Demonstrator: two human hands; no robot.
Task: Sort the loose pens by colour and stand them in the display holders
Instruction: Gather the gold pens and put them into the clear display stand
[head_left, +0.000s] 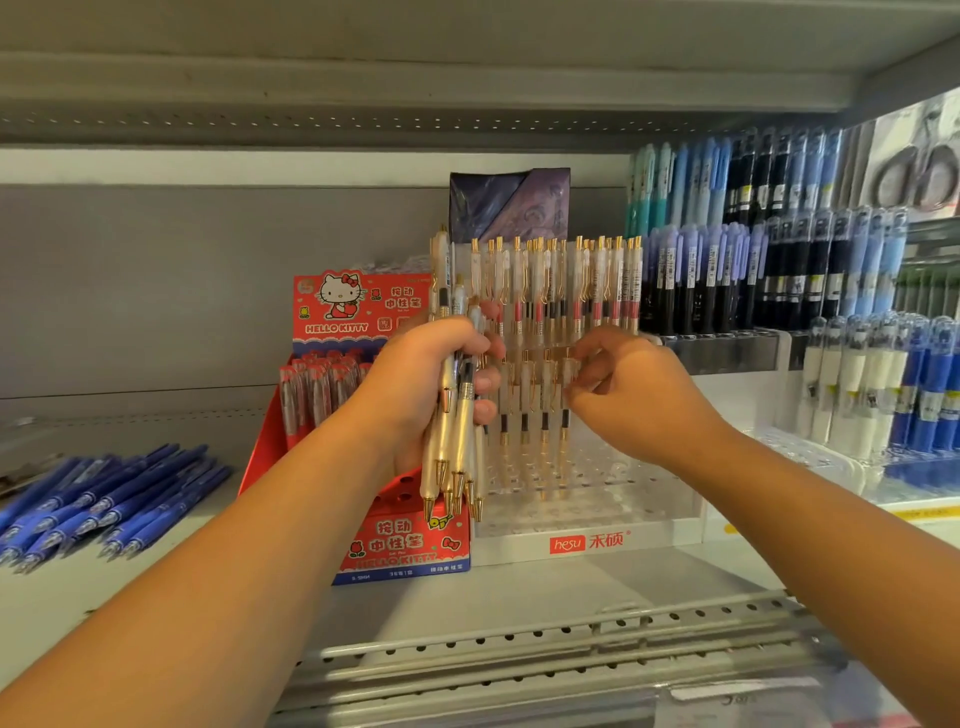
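Note:
My left hand (421, 379) grips a bunch of pearl-white pens with gold tips (453, 441), points down, in front of the red Hello Kitty box. My right hand (628, 395) reaches into the clear tiered pen holder (597, 499) and pinches the top of a white-and-gold pen (567, 379) standing in its lower row. The holder's back row (561, 291) is packed with upright white-and-gold pens, and a few more stand in the lower row.
A red Hello Kitty display box (400, 545) with red pens stands left of the holder. Loose blue pens (109, 499) lie on the shelf at far left. Racks of blue, black and white pens (779, 270) fill the right. A perforated metal shelf edge (571, 639) runs below.

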